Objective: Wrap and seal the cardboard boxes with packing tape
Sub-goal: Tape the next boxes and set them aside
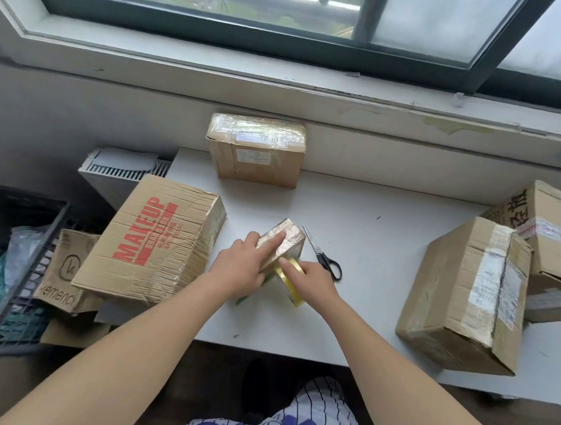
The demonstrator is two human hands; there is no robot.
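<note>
**Small box held on the table, tape roll at its near end**

Six cardboard boxes are counted. Five are on the white table [384, 216]: the small box [292, 241] at the centre, a large box printed MAKEUP [151, 239] overhanging the left edge, a tape-covered box [259, 151] stood against the wall at the back, and two boxes at the right, a nearer one [464, 295] and a farther one [545, 240]. A sixth, a little printed carton [67, 268], is seen beside a dark crate [27, 235] off the table's left side. One roll of yellowish packing tape [291, 287] and one pair of black-handled scissors [322, 258] are present.

The small box is already glossy with tape. Its long axis runs away from the person, slanted to the right at the far end. The scissors lie just right of it, blades pointing away.

Both forearms are stretched forward and converge on the box. The left hand [242, 268] is laid over the box's near left part, one finger straight along the top face and the others bent over the left edge, so that the box is held. The tape roll is gripped in the right hand [315, 277], its fingers curled round the roll, and is kept against the box's near end.
</note>
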